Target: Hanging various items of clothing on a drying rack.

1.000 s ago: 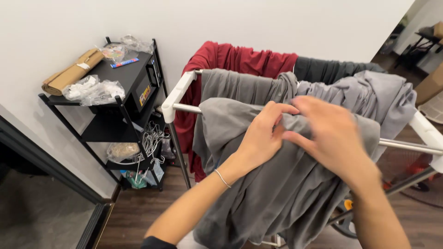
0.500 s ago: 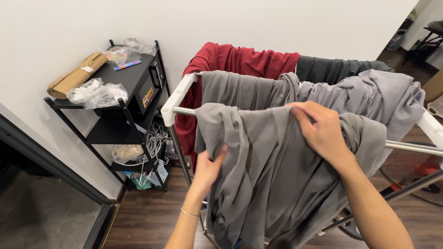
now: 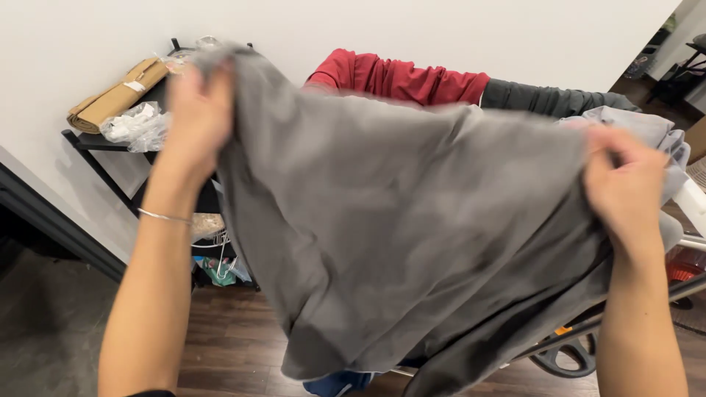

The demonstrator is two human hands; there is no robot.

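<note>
Grey cloth (image 3: 412, 235) is held up and stretched wide between both hands, filling most of the view. The left hand (image 3: 197, 110) is raised high, its fingers closed on the upper left corner of the cloth, the fabric bunched in the grip; a thin bracelet (image 3: 163, 216) is worn on that wrist. The right hand (image 3: 625, 192) is kept lower, at the cloth's right edge, with the fingers curled and pressed together around a fold of it. From the two grips the cloth hangs down loosely, and its bottom edge is seen well below both hands, above a dark wood floor (image 3: 228, 345).

Behind the cloth, between the hands and above them, a red garment (image 3: 397, 77) is draped, and a dark grey garment (image 3: 551, 99) lies just beside it to the right. A pale grey garment (image 3: 647, 125) is bunched just above the right hand. Below that hand, a white rail (image 3: 691, 202) of the drying rack is partly seen.

Behind the left hand and to its left, a black shelf (image 3: 84, 140) stands against a white wall (image 3: 66, 44). On it, a brown paper roll (image 3: 114, 95) lies tilted, and a crumpled clear plastic bag (image 3: 136, 125) rests just beside it.
</note>
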